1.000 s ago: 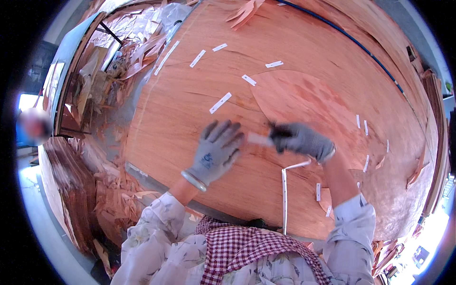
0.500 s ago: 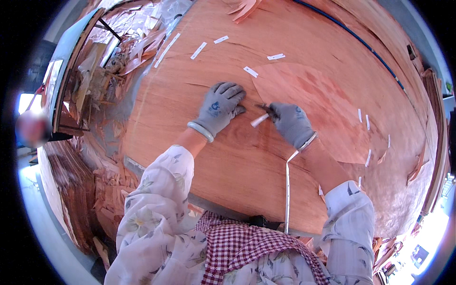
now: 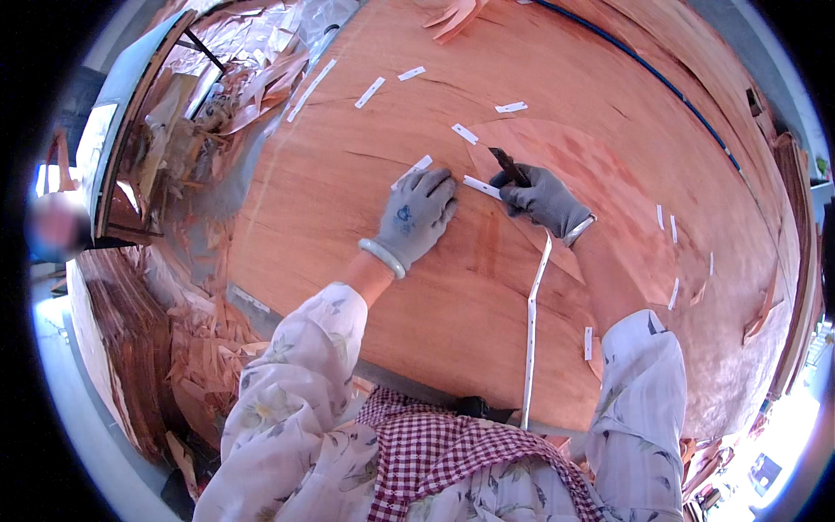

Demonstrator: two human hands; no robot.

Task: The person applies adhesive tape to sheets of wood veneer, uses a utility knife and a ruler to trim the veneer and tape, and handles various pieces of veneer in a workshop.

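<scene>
Head view: right hand (image 3: 544, 202) curled round dark tool (image 3: 507, 163); left hand (image 3: 413, 216) flat, hiding white strip (image 3: 417, 167) end; blue rod (image 3: 644, 63) beyond.

A reddish veneer sheet (image 3: 417, 331) bears white strips (image 3: 465, 134) and a blue rod (image 3: 654, 73).

Left of the rounded reddish veneer patch (image 3: 600, 187), the grey-gloved left grip (image 3: 417, 216) rests on an orange-brown wood sheet (image 3: 452, 304); at the patch's left edge, the grey-gloved right grip (image 3: 544, 204) holds a slim dark tool (image 3: 511, 167).
</scene>
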